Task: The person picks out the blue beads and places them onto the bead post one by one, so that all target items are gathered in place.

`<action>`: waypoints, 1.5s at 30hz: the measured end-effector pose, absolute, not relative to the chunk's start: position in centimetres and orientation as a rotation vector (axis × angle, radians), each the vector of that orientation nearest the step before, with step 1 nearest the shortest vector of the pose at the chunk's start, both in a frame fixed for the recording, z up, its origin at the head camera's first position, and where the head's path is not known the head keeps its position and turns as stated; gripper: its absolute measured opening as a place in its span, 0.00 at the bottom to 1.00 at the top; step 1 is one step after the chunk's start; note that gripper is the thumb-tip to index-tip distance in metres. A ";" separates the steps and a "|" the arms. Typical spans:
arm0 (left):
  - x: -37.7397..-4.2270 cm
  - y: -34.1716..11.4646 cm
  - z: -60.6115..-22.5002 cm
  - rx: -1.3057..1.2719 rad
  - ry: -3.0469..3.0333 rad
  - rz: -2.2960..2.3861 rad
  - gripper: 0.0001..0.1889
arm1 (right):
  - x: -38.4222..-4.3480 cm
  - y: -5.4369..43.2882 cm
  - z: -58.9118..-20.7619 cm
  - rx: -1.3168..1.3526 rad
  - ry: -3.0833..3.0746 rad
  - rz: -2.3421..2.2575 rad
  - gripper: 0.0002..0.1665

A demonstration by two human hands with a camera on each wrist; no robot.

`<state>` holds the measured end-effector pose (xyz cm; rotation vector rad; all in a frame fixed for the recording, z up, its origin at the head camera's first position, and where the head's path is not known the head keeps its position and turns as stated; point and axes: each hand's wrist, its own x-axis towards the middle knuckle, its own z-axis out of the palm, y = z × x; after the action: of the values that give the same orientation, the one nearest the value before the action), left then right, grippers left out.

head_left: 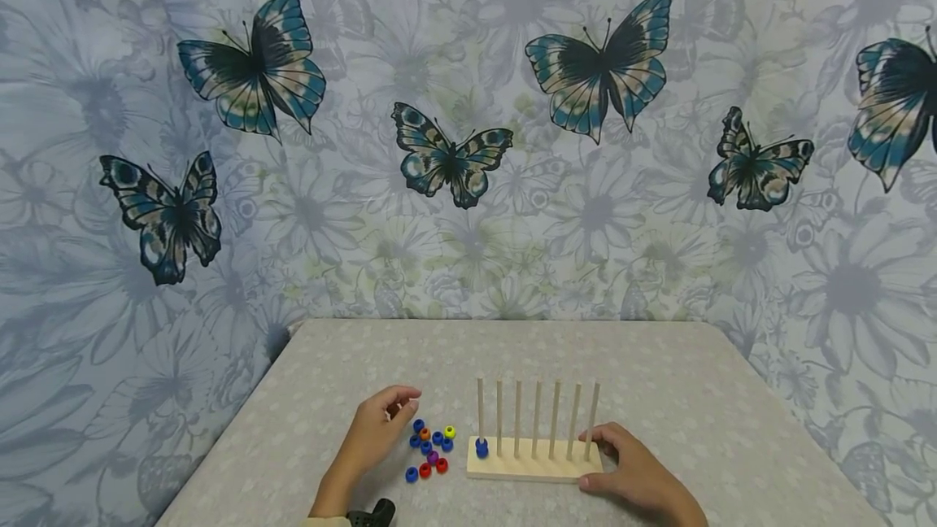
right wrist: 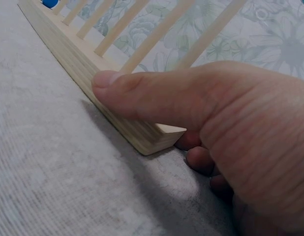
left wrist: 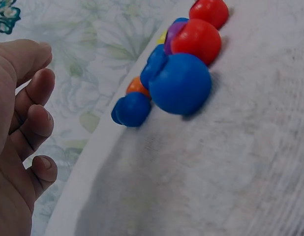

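A pale wooden peg board (head_left: 527,470) with several upright pegs stands on the table. Blue (head_left: 481,449) shows at the foot of its leftmost peg, as one bead or more; I cannot tell how many. My right hand (head_left: 635,468) grips the board's right end, thumb (right wrist: 142,96) along the front edge and the other fingers behind, partly hidden. Left of the board lie loose round beads: several blue ones (head_left: 411,474), two red (head_left: 442,465), a purple (head_left: 433,457), an orange (head_left: 424,433) and a yellow (head_left: 450,432). Just left of them my left hand (head_left: 376,429) hovers, fingers loosely bent, holding nothing visible.
A pale patterned cloth (head_left: 659,381) covers the table, which reaches back to a wall (head_left: 468,267) papered with flowers and butterflies. There is a dark band (head_left: 372,514) on the left wrist.
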<state>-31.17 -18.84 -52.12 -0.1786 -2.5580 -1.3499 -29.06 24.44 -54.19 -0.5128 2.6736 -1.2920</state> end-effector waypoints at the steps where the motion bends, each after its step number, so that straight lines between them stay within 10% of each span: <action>1: -31.3 -18.9 -52.3 -0.174 -2.565 -1.356 0.08 | -29.1 24.4 -54.2 -0.515 2.678 -1.290 0.35; 45: -32.3 -20.6 -54.9 -0.357 -2.844 -1.212 0.12 | -29.0 24.4 -54.2 -0.539 2.688 -1.281 0.34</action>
<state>-32.31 -20.57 -54.94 -0.3568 -2.8441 -1.2122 -29.03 24.44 -54.24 -0.5390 2.6883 -1.2812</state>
